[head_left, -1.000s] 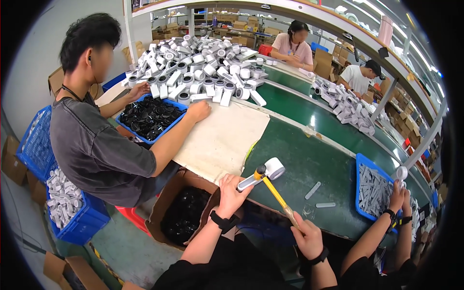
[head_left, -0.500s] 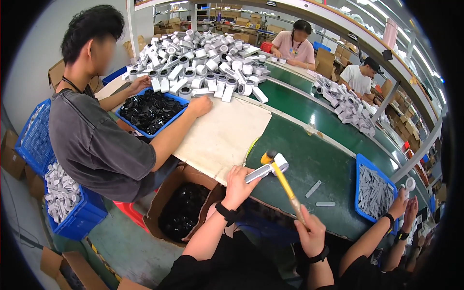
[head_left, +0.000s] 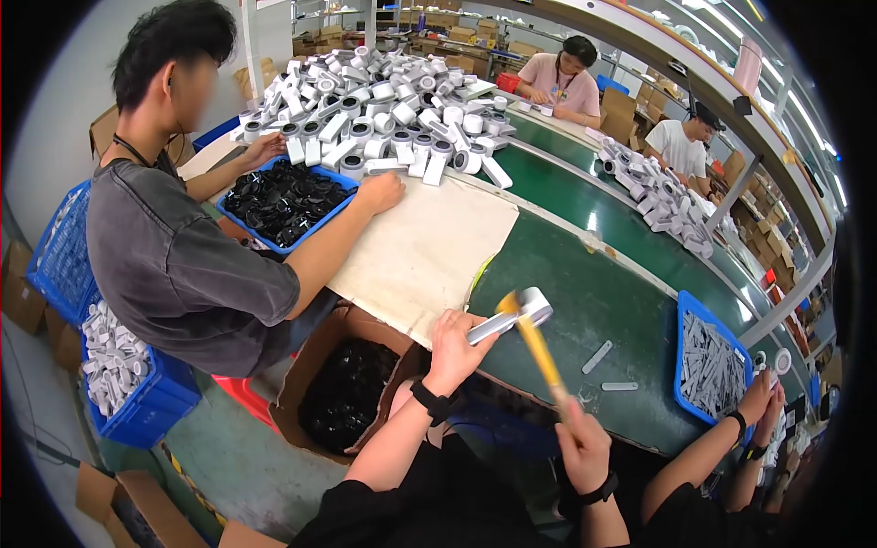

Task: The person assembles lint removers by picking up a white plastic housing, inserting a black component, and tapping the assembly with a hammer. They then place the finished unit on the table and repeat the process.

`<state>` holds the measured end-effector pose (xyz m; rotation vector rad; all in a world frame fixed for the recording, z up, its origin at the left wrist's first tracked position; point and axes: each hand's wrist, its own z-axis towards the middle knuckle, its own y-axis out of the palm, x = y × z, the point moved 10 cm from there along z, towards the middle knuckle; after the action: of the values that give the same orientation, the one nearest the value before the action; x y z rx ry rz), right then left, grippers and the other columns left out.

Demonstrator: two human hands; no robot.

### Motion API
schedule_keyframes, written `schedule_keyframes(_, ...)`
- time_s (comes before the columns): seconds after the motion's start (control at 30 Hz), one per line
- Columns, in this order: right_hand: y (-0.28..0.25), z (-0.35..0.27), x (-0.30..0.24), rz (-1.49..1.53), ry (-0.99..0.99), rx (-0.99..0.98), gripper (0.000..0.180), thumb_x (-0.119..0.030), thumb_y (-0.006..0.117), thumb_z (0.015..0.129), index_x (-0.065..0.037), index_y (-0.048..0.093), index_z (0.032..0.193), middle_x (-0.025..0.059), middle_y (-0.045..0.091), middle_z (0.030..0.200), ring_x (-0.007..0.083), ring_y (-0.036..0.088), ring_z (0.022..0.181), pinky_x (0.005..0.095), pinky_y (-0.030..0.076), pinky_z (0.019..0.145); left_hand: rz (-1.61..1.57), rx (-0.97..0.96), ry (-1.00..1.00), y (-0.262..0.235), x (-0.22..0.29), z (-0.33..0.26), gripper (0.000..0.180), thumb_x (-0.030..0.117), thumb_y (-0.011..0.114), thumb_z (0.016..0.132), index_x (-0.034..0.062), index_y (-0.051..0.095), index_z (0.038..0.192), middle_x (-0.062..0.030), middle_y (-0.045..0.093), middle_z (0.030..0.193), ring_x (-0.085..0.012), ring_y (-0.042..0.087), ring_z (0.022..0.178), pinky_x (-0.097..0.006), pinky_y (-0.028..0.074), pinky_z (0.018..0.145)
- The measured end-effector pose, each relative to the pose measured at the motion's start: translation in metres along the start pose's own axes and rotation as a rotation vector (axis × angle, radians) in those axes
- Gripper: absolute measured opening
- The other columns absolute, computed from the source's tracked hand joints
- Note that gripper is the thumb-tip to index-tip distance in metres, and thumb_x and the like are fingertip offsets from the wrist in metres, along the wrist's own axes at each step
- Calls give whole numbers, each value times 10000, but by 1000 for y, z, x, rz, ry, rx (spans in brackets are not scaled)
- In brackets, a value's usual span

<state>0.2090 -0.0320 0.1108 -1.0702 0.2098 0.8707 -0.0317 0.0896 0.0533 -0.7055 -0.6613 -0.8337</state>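
Near the front edge of the green table, my left hand (head_left: pixel 454 352) is closed around the handle of a white plastic housing (head_left: pixel 535 307) with a round head and a long grey strip along its handle. My right hand (head_left: pixel 585 443) grips the wooden end of a hammer (head_left: pixel 539 352) with a yellow shaft. The hammer's blurred head lies over the housing's grey strip; whether it touches cannot be seen. Two loose grey strips (head_left: pixel 596 357) lie on the table to the right.
A blue tray (head_left: pixel 682 352) of grey strips stands at right, beside another worker's hands (head_left: pixel 756 402) holding a white part. At left, a seated person (head_left: pixel 187 247) reaches around a blue tray (head_left: pixel 290 247) of black parts. White housings (head_left: pixel 375 100) pile up behind. A cardboard box (head_left: pixel 294 388) sits below.
The hammer head has shifted slightly and now looks blurred over the housing. My left hand keeps its hold on the housing. The whole view has moved a little.
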Motion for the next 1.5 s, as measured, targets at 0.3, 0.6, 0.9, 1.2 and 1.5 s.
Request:
schedule_keyframes(0.3, 0, 11, -15, 6, -27, -17, 491, -17, 700, 820, -73, 612, 1300, 107, 584, 756, 270, 588, 619, 345, 474, 577, 129, 2, 5, -22, 2, -7, 310, 274, 858, 666, 82, 728, 871, -77, 653, 839, -265, 580, 954, -406, 370, 919)
schedule_keyframes(0.6, 17, 6, -24, -5, -79, -144, 489, 21, 711, 795, -63, 635, 1271, 117, 616, 791, 257, 598, 630, 317, 475, 586, 132, 21, -12, -29, -4, -13, 274, 188, 856, 633, 59, 692, 809, -75, 636, 839, -291, 542, 963, -418, 346, 935)
schedule_keyframes(0.9, -4, 3, -11, 19, -30, 45, 473, -5, 708, 806, -71, 633, 1268, 122, 624, 797, 288, 631, 666, 333, 496, 589, 150, 36, 2, -30, -7, -15, 263, 231, 859, 644, 81, 719, 808, -45, 618, 795, -267, 534, 947, -396, 347, 919)
schedule_keyframes(1.2, -10, 1, 13, -3, -23, 121, 486, -5, 670, 843, -82, 598, 1317, 129, 584, 769, 280, 570, 625, 355, 469, 592, 188, 31, 24, -26, -6, -15, 257, 246, 855, 655, 90, 730, 816, -46, 636, 812, -270, 544, 950, -400, 349, 924)
schedule_keyframes(1.5, -2, -7, 14, 134, 61, 28, 500, 30, 699, 809, -20, 603, 1297, 111, 575, 735, 198, 557, 618, 308, 449, 599, 254, 49, 13, -37, -2, -3, 273, 258, 846, 661, 81, 740, 839, -60, 648, 829, -283, 559, 928, -408, 377, 886)
